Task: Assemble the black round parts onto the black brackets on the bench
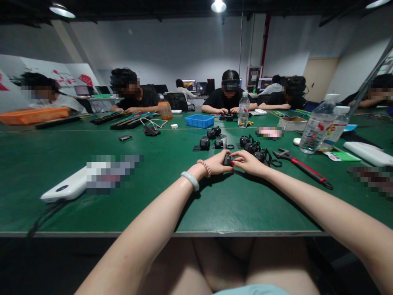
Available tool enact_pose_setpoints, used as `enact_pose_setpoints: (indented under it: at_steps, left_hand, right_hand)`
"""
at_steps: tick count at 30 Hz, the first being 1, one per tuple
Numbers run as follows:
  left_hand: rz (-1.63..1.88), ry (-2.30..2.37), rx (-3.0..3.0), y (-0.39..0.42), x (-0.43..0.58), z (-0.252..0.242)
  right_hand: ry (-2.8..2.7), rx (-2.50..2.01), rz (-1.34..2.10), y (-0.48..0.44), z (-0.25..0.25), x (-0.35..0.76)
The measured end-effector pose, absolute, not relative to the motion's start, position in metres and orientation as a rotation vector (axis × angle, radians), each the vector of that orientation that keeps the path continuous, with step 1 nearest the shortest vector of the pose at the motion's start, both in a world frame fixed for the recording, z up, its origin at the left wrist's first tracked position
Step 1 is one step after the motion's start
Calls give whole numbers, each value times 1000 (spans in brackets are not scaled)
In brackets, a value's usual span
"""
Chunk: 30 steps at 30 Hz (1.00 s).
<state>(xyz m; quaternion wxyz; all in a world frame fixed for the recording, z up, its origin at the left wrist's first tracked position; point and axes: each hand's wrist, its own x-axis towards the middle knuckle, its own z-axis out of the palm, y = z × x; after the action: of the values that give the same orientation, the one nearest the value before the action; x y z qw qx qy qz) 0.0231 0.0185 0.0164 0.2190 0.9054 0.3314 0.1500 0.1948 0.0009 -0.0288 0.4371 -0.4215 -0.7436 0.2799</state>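
Black plastic part (227, 159) sits on the green table (215, 205), pinched between both my hands; my left hand (216, 163) grips it from one side, my right hand (248, 162) from the other; more black parts (211, 139) lie just beyond, a red-handled wrench (302, 167) off to my right.

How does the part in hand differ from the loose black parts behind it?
1. The held part is pinched between the left hand and right hand; the loose parts lie untouched on the table.
2. The held part is half hidden by fingers; the loose parts show fully.
3. The held part is one piece; the loose parts are several, scattered.
Shared: black, small.
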Motion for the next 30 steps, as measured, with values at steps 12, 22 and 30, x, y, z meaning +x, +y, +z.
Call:
enact_pose_setpoints:
  at_steps: [12,22,30]
  left_hand:
    - [417,927,2495,17,23,17]
    - [433,931,2481,17,23,17]
    - [413,920,2496,18,23,16]
  right_hand:
    - [-1857,-1057,688,1,-30,195]
    - [-1861,-1056,643,2,-31,195]
    - [-1876,-1068,623,3,-31,196]
